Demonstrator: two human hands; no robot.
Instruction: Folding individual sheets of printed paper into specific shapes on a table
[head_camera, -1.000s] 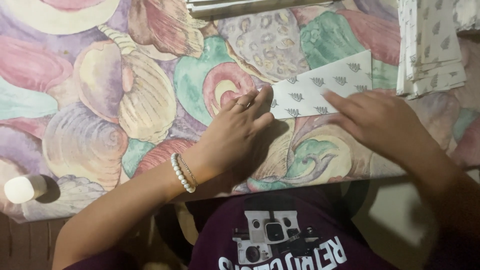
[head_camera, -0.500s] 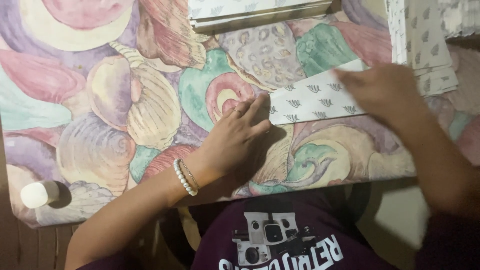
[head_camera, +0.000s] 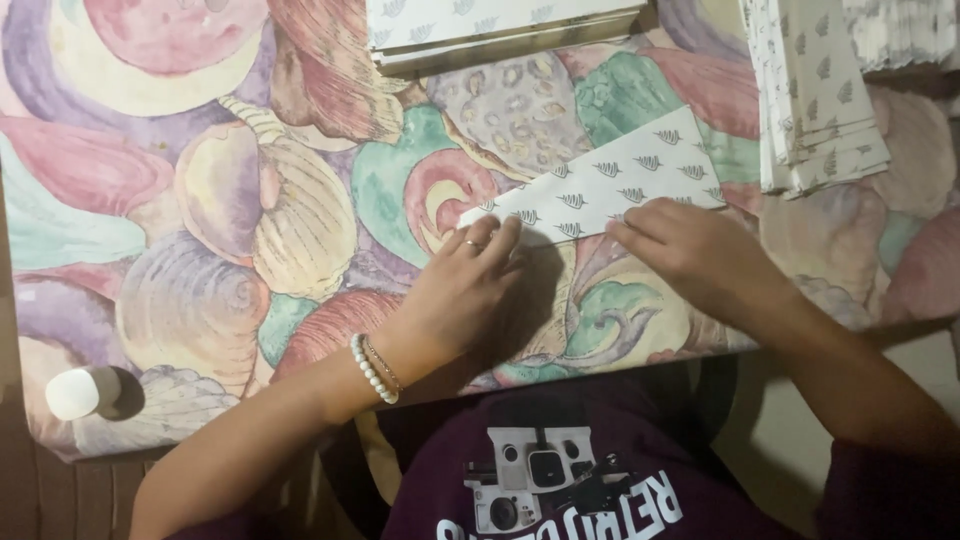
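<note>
Both hands press flat, palms down and unclenched, on a white leaf-patterned paper sheet (head_camera: 610, 180) lying folded on the shell-print tablecloth (head_camera: 200, 230). The left hand (head_camera: 465, 295) pins its 8 o'clock corner; the right hand (head_camera: 700, 255) covers its 5 o'clock edge. A stack of matching sheets (head_camera: 815, 100) lies at 2 o'clock, another pile (head_camera: 500, 30) at 12, a white cylinder (head_camera: 80, 392) at 8.

Head-worn camera looks steeply down, close over the table (head_camera: 200, 250) edge.
</note>
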